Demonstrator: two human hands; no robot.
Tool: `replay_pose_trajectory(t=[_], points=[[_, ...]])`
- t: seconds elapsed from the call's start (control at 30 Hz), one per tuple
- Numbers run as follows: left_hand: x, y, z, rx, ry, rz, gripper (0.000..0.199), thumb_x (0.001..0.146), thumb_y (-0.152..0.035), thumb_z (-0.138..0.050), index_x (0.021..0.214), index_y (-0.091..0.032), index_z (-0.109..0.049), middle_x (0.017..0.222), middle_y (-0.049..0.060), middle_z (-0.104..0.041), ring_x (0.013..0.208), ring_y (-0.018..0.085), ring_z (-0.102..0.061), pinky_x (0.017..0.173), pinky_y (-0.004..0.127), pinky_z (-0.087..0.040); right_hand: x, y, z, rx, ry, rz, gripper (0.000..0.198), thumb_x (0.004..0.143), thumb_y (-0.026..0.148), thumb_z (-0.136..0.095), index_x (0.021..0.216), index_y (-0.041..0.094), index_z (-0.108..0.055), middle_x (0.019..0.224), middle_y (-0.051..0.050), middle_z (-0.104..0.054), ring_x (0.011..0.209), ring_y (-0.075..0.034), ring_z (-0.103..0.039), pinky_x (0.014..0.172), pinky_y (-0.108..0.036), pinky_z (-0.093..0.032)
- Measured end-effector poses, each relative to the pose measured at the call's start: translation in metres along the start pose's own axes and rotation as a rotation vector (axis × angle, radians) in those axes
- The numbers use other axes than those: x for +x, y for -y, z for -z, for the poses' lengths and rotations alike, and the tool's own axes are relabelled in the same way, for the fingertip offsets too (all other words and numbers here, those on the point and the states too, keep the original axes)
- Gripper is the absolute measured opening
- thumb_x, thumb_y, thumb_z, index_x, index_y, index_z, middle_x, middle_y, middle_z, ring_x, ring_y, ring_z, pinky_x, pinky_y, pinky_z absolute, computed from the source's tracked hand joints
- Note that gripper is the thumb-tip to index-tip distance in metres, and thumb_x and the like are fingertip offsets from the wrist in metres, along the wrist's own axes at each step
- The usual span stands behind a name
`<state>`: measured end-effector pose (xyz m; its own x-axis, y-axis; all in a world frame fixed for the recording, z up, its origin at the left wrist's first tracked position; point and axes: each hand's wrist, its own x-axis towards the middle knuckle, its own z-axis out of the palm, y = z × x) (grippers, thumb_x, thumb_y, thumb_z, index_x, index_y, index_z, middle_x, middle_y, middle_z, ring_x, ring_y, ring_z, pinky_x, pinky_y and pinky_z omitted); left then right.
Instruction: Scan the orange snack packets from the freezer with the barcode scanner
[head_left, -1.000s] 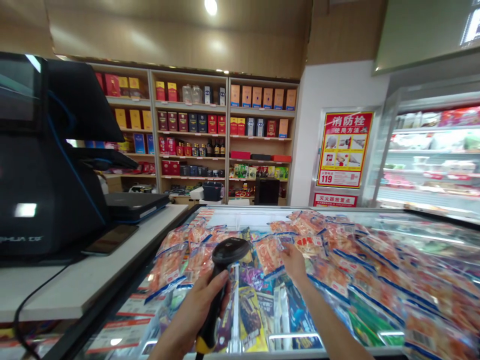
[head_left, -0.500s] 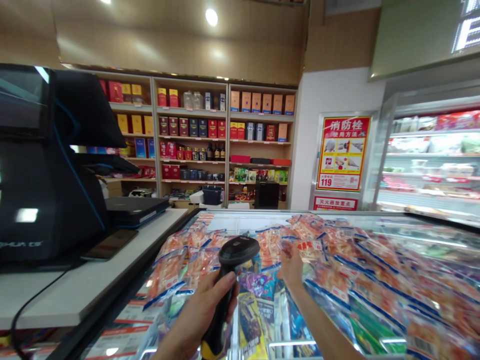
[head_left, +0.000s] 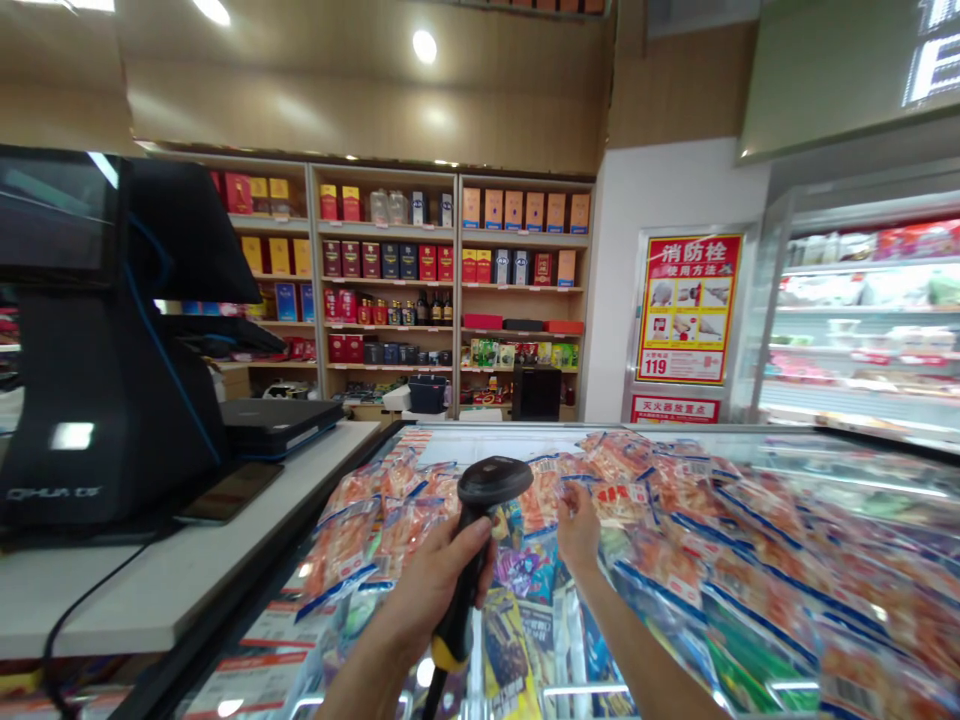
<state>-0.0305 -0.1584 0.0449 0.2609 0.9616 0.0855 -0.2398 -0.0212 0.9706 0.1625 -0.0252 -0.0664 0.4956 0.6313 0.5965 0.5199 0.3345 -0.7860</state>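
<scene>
My left hand (head_left: pixel 442 565) is wrapped around the handle of a black barcode scanner (head_left: pixel 487 485) with a yellow band low on its grip. The scanner's head tilts over toward my right hand. My right hand (head_left: pixel 579 525) is closed with thumb and fingers pinched, a short way right of the scanner head. It is over several clear packets of orange-pink food, close to a packet with a red-lettered label (head_left: pixel 621 500). Whatever is between its fingertips is too small to make out. Under both hands lie colourful flat bags, among them a yellow one (head_left: pixel 506 650).
A glass-topped freezer (head_left: pixel 480 440) spans the front. At left, a white counter (head_left: pixel 300 500) carries a black checkout terminal (head_left: pixel 112 410), a flat black device (head_left: pixel 281 425) and a phone (head_left: pixel 232 492). Shelves of boxes (head_left: pixel 390 262) and a red sign (head_left: pixel 688 310) stand behind.
My left hand and the scanner have moved slightly up and right, closer to my right hand, and the scanner's cord now shows. My right hand has hardly moved.
</scene>
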Motion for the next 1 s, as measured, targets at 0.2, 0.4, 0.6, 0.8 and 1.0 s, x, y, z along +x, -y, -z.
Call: replay_pose_trajectory(t=[0.2, 0.4, 0.6, 0.8, 1.0], points=[[0.007, 0.008, 0.002, 0.013, 0.012, 0.027, 0.027, 0.067, -0.041, -0.052, 0.059, -0.016, -0.046, 0.045, -0.004, -0.047, 0.037, 0.005, -0.039, 0.037, 0.018, -0.031, -0.001, -0.001, 0.001, -0.005, -0.007, 0.021, 0.033, 0.065, 0.025, -0.039, 0.095, 0.015, -0.049, 0.073, -0.005, -0.055, 0.069, -0.017, -0.051, 0.067, -0.029, -0.039], [0.005, 0.008, 0.004, 0.032, 0.081, 0.037, 0.026, 0.068, -0.04, -0.051, 0.064, -0.016, -0.046, 0.048, -0.004, -0.047, 0.04, 0.005, -0.04, 0.04, 0.018, -0.033, -0.002, 0.001, 0.001, -0.029, 0.006, -0.004, 0.035, 0.065, 0.025, -0.038, 0.096, 0.014, -0.049, 0.069, -0.004, -0.054, 0.066, -0.017, -0.051, 0.066, -0.028, -0.039], [0.003, 0.01, 0.011, 0.013, 0.05, 0.046, 0.025, 0.069, -0.039, -0.05, 0.064, -0.015, -0.045, 0.052, -0.003, -0.048, 0.04, 0.005, -0.041, 0.039, 0.019, -0.032, -0.007, 0.011, -0.008, 0.043, 0.018, 0.0, 0.034, 0.065, 0.025, -0.038, 0.094, 0.013, -0.05, 0.071, -0.004, -0.053, 0.067, -0.017, -0.05, 0.067, -0.028, -0.039], [0.0, 0.007, 0.012, -0.016, 0.067, 0.027, 0.025, 0.068, -0.04, -0.051, 0.064, -0.015, -0.045, 0.054, -0.003, -0.049, 0.04, 0.005, -0.042, 0.039, 0.018, -0.032, -0.013, 0.017, -0.016, 0.071, 0.018, 0.005, 0.035, 0.066, 0.024, -0.038, 0.097, 0.013, -0.051, 0.073, -0.005, -0.055, 0.067, -0.016, -0.049, 0.067, -0.029, -0.038], [0.0, 0.005, 0.016, -0.019, -0.023, -0.004, 0.027, 0.066, -0.041, -0.052, 0.067, -0.015, -0.047, 0.05, -0.003, -0.049, 0.037, 0.005, -0.042, 0.037, 0.018, -0.032, -0.014, 0.013, -0.017, 0.072, 0.028, 0.022, 0.036, 0.066, 0.024, -0.037, 0.096, 0.013, -0.053, 0.079, -0.007, -0.056, 0.07, -0.016, -0.05, 0.067, -0.029, -0.038]])
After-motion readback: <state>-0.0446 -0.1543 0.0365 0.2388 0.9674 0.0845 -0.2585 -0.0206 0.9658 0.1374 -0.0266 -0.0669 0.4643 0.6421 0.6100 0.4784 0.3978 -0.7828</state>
